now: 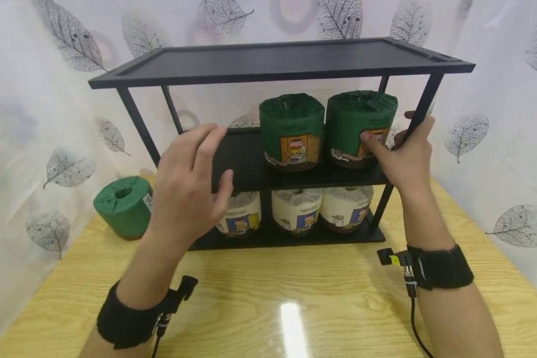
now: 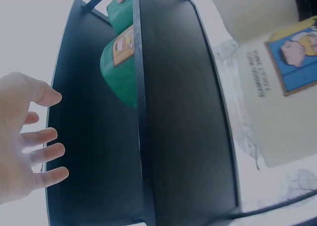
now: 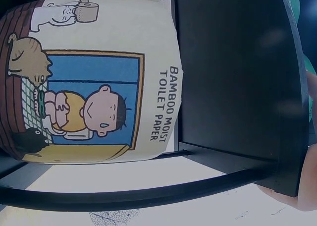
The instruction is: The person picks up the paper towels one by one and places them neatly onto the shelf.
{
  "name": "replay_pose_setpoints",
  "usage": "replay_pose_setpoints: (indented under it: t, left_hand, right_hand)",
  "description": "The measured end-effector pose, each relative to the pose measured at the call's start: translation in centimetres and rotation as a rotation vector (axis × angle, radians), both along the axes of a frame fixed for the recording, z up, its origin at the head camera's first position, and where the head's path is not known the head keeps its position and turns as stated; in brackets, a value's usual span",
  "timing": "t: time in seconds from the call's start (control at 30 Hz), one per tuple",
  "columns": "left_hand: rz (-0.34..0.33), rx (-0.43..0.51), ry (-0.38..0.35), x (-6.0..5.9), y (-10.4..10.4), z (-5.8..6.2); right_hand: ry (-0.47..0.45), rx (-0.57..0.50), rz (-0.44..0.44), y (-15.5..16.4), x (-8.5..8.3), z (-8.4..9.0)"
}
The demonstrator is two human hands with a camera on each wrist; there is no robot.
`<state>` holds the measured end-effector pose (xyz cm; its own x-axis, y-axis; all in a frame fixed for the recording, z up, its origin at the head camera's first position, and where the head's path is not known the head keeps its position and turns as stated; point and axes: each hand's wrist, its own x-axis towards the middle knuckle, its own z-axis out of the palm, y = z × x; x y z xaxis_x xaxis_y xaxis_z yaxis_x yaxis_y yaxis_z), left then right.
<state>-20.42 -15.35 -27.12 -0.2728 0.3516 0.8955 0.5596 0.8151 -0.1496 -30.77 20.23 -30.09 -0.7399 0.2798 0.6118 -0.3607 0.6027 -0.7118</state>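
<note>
Two green-wrapped toilet rolls stand side by side on the middle shelf of a black rack, a left roll point(image 1: 292, 133) and a right roll point(image 1: 355, 112). My right hand point(image 1: 407, 154) grips the right roll at the rack's right post point(image 1: 425, 102); its thumb lies on the front of the wrapper, and the other fingers are partly hidden behind the post. Raised before the rack's left part, my left hand point(image 1: 190, 176) holds nothing, with its fingers loosely bent. In the left wrist view its fingers point(image 2: 49, 151) are spread apart beside the black shelf point(image 2: 94, 137).
On the rack's bottom shelf stand several cream-wrapped toilet rolls point(image 1: 297, 211), one partly behind my left hand. Another green roll point(image 1: 123, 206) sits on the wooden table point(image 1: 250, 288) left of the rack. A leaf-patterned curtain point(image 1: 71, 124) hangs around the table. The rack's top panel point(image 1: 273, 59) overhangs the rolls.
</note>
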Motion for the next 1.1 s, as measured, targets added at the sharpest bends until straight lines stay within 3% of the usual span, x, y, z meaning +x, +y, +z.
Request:
replay_pose_setpoints:
  t: [0.2,0.37,0.53,0.7,0.8,1.1]
  left_hand:
    - [-0.023,0.023,0.023,0.1,-0.5,-0.2]
    - [0.005,0.029,0.02,0.4,-1.1,0.0]
    - [0.041,0.13,0.02,1.2,-2.6,0.7]
    - [0.121,0.328,0.054,1.8,-5.1,1.4]
    - [0.179,0.402,0.063,1.9,-6.4,1.8]
    - [0.26,0.412,0.0,1.9,-8.8,2.3]
  right_hand:
    - [-0.002,-0.021,-0.007,0.4,0.1,0.2]
    - [-0.015,-0.027,0.006,0.2,0.1,-0.1]
    - [-0.01,-0.014,0.001,-0.1,0.0,0.0]
    - [-0.011,-0.014,0.004,-0.3,0.0,0.3]
    - [-0.011,-0.019,0.003,-0.3,0.0,0.4]
    - [-0.01,-0.021,0.009,-0.3,0.1,0.1]
